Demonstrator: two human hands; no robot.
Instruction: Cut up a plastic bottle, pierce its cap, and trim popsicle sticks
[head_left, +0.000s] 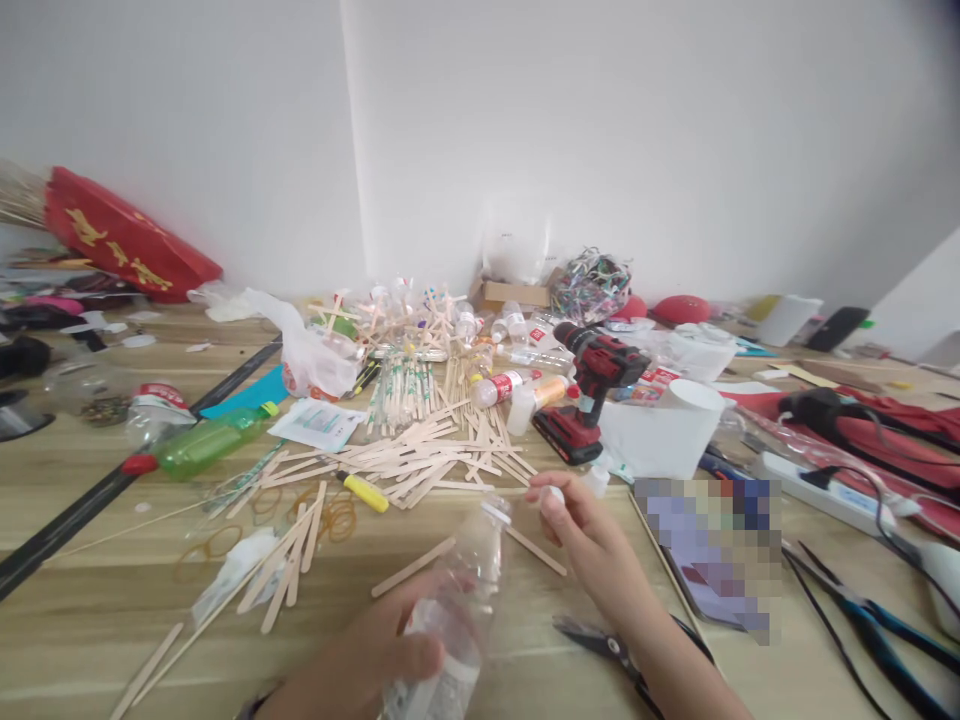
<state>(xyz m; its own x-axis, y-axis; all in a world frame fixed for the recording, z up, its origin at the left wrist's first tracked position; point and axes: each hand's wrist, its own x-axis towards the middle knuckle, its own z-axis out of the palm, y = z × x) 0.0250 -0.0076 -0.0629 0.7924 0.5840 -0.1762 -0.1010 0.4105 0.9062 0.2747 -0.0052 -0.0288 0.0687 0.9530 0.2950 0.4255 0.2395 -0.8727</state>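
A clear plastic bottle (480, 555) is gripped in my left hand (390, 640), tilted with its uncapped neck pointing up and away from me. My right hand (581, 530) pinches a small white bottle cap (553, 497) between thumb and fingers, apart from the bottle and just to the right of its mouth. Scissors (611, 645) lie beneath my right forearm, partly hidden by it. Wooden craft sticks (412, 565) lie on the table near the bottle, and a larger pile of craft sticks (420, 455) spreads beyond it.
Behind the pile stand a red and black cordless drill (596, 380) and several bottles. A green bottle (214, 440), rubber bands (337, 515) and a yellow cutter (365, 493) lie leftward. On the right are a phone (697, 560), pliers (862, 620) and a power strip (817, 490).
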